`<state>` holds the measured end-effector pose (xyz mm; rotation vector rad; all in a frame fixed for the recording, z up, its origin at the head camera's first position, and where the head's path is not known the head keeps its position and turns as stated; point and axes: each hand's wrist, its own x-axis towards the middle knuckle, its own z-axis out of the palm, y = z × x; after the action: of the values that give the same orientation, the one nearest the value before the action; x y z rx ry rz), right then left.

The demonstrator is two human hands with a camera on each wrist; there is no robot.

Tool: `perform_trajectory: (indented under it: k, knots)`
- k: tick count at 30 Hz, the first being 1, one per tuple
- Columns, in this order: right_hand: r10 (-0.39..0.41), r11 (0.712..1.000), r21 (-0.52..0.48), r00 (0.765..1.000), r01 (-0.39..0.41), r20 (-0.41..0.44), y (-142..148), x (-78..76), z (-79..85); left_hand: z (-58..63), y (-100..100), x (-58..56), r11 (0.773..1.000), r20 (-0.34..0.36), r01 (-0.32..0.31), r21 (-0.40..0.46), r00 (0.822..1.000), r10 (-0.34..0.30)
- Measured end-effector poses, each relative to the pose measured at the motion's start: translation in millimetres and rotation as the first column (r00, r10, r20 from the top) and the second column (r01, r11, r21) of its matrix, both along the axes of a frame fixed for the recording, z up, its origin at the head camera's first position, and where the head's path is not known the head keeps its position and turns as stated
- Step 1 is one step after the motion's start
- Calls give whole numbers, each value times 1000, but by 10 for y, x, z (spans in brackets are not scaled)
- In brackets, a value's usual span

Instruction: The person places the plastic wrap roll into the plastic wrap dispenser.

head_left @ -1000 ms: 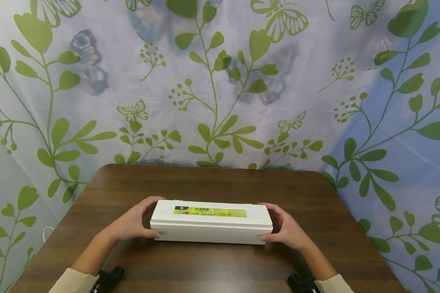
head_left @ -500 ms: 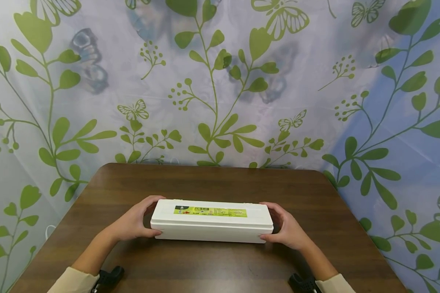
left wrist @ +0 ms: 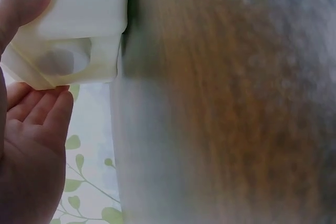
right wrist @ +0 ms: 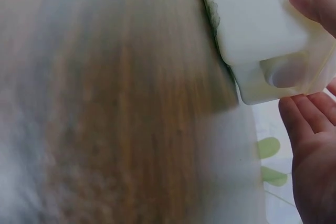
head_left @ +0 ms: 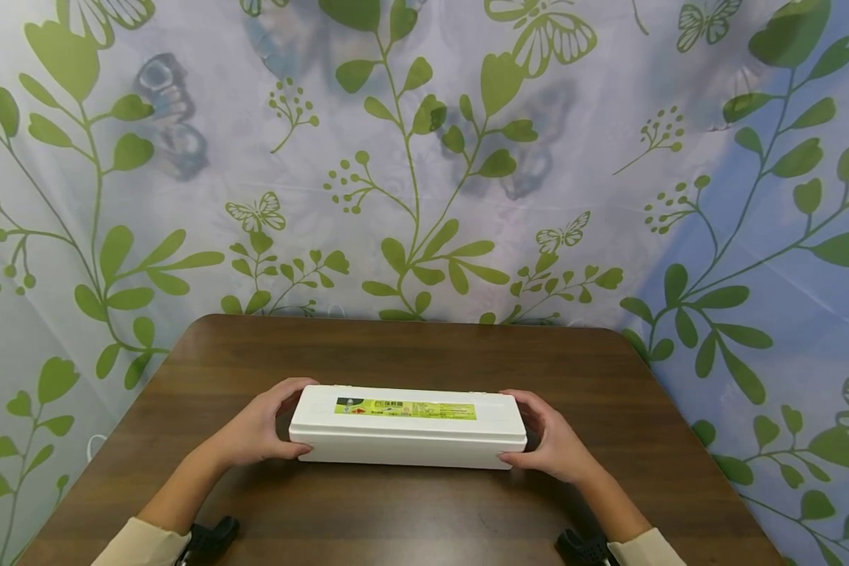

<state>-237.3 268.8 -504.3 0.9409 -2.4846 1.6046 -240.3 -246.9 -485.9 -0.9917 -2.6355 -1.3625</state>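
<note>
A long white plastic wrap box (head_left: 406, 448) with a green and yellow label (head_left: 406, 408) on its lid lies lengthwise across the table, its lid down. My left hand (head_left: 265, 424) grips its left end, thumb on the front face and fingers behind. At the other end my right hand (head_left: 555, 440) holds it the same way. In the left wrist view the box's end (left wrist: 68, 59) shows a round hollow, with the thumb on one face and fingertips on the opposite one. The right wrist view shows a similar round opening in the box's other end (right wrist: 252, 80).
The brown wooden table (head_left: 410, 519) has rounded far corners. Behind it hangs a pale curtain (head_left: 424, 173) printed with green leaves and butterflies. Black straps (head_left: 212, 538) sit at both wrists beside beige sleeves (head_left: 141, 544). A thin white cord loop (head_left: 93, 446) shows past the table's left edge.
Both hands keep their hold on the box, which stays in place. The right thumb has slid very slightly left along the front face.
</note>
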Motion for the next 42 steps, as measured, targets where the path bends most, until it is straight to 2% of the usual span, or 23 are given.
perform_trajectory:
  k: [6, 13, 18, 27, 42]
  knots:
    - [-1, 999, 38, 1000, 0, 22, 6, -9, -8, 21, 6, 15, 1000, 20, -5, -31, 1000, 6]
    - [-1, 999, 33, 999, -1, 43, 1, -7, 16, 18, -13, 7, 998, -2, -16, -56, 1000, 15]
    - [-4, 1000, 21, 999, 3, 32, 0, -6, 13, 7, -25, 4, 999, 4, -20, -45, 1000, 20]
    - [-3, 1000, 14, 1000, 3, 9, 1, 4, 2, -24, -21, 9, 1000, 59, -12, -1, 998, 12]
    - [-11, 1000, 12, 1000, 11, 0, 5, -8, 9, -32, -8, -2, 999, 33, 1, 34, 999, -2]
